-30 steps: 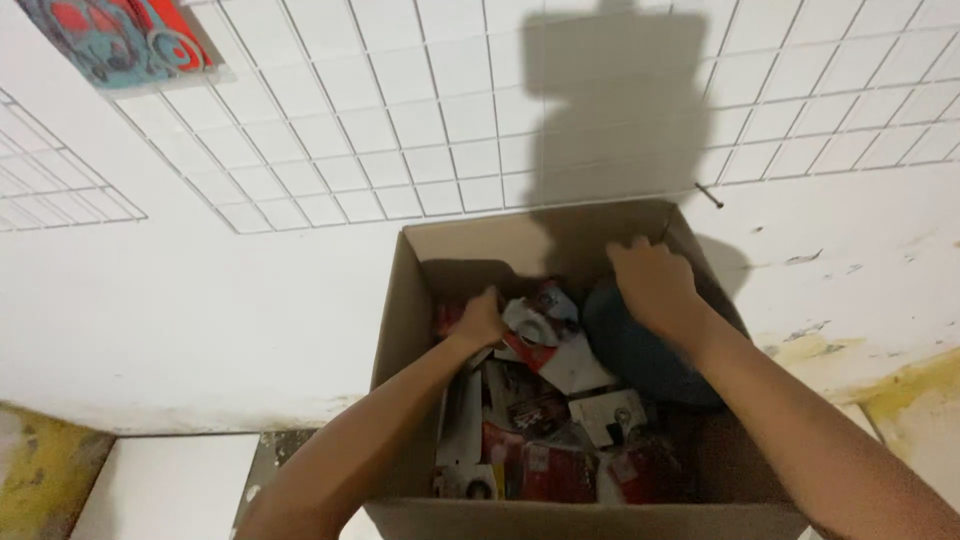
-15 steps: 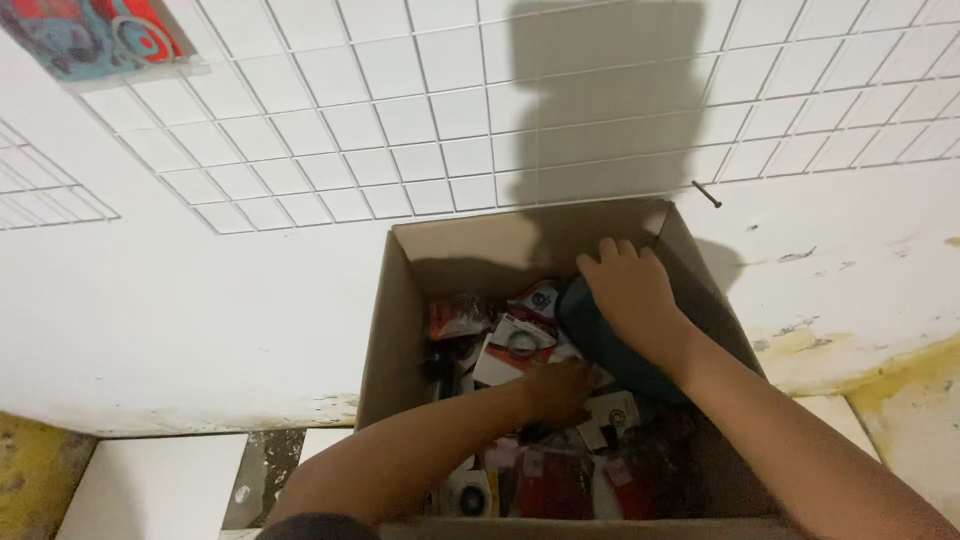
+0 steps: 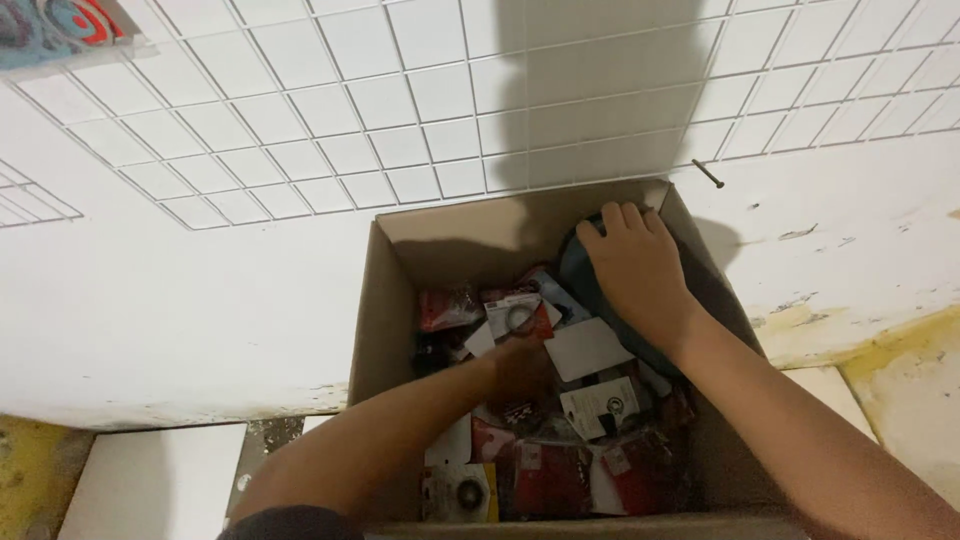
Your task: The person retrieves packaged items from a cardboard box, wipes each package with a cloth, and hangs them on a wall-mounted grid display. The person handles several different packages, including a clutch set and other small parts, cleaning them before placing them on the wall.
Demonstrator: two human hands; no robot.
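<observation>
An open cardboard box [image 3: 385, 300] stands against a white wall and holds several small red, white and black packets [image 3: 545, 470] of parts. My left hand [image 3: 520, 368] reaches down among the packets in the middle of the box, its fingers buried so I cannot tell if it grips one. My right hand [image 3: 635, 265] lies flat on a dark blue-grey rounded object [image 3: 580, 280] that leans against the box's far right wall, pressing it aside.
A white wire grid panel [image 3: 330, 120] hangs on the wall above the box. A colourful package [image 3: 55, 25] sits at the top left. A nail [image 3: 708, 173] sticks from the wall right of the box. Pale floor tiles [image 3: 150, 480] and yellow-stained wall [image 3: 900, 370] flank the box.
My left hand has moved from the box's far side down into the middle of the packets. My right hand stays on the dark object. The view has shifted slightly upward.
</observation>
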